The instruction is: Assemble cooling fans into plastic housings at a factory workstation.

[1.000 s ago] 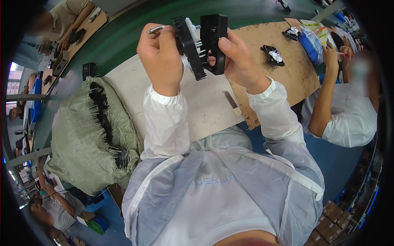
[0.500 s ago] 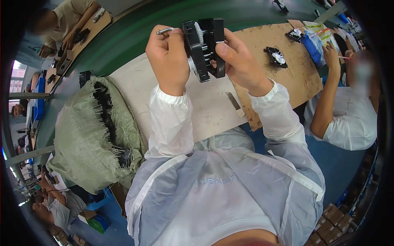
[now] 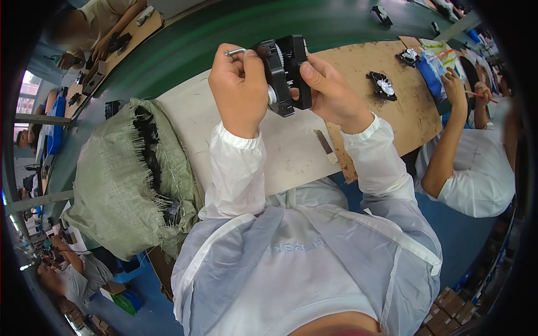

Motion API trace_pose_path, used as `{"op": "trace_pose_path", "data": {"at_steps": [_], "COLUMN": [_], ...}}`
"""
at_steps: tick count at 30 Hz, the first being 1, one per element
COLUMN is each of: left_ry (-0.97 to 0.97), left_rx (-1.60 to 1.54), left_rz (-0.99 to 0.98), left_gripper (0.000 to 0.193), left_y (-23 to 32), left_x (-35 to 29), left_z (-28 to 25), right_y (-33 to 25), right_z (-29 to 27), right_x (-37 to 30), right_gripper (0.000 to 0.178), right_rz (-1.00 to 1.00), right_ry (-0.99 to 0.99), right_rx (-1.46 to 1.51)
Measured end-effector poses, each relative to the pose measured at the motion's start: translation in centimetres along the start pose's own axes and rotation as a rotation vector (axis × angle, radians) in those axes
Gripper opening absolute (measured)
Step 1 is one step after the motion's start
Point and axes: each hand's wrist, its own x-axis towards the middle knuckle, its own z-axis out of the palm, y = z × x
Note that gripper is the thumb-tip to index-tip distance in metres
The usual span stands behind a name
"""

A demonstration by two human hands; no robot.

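Observation:
Up over the table, my left hand (image 3: 238,92) is closed on a black plastic housing half (image 3: 273,73) with a white gear (image 3: 279,55) on its inner side and a white round part below. A bent metal rod (image 3: 236,52) sticks out between that hand's thumb and fingers. My right hand (image 3: 339,92) grips a second black plastic frame (image 3: 297,64), its thumb on the near edge. The two black parts stand upright face to face, with a narrow gap and small pins between them. Whether they are joined is hidden.
On the brown board (image 3: 414,117) lies a black-and-white assembly (image 3: 383,86); another (image 3: 408,56) sits farther back. A flat blade-like tool (image 3: 325,147) rests on the pale board (image 3: 291,162). A torn green woven sack (image 3: 120,185) bulges at left. A co-worker (image 3: 465,162) sits at right.
Both hands and the black parts have shifted slightly right and lower in the picture. The gap between the two parts looks a little narrower.

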Motion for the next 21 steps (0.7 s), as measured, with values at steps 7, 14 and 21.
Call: {"op": "trace_pose_path", "data": {"at_steps": [7, 14, 21], "left_ry": [0.006, -0.008, -0.203], "left_rx": [0.047, -0.037, 0.182], "left_rz": [-0.031, -0.060, 0.192], "left_gripper": [0.005, 0.010, 0.032], "left_y": [-0.9, -1.8, -2.2], "left_x": [-0.4, -0.8, -1.5], "left_z": [-0.5, -0.8, -2.4], "right_y": [1.0, 2.0, 2.4], "right_z": [-0.3, -0.6, 0.6], "right_x": [0.3, 0.5, 1.8], "right_gripper": [0.045, 0.047, 0.047], "right_rz": [0.059, 0.095, -0.083], "right_ry": [-0.043, -0.045, 0.113], "right_rx": [0.022, -0.048, -0.086]}}
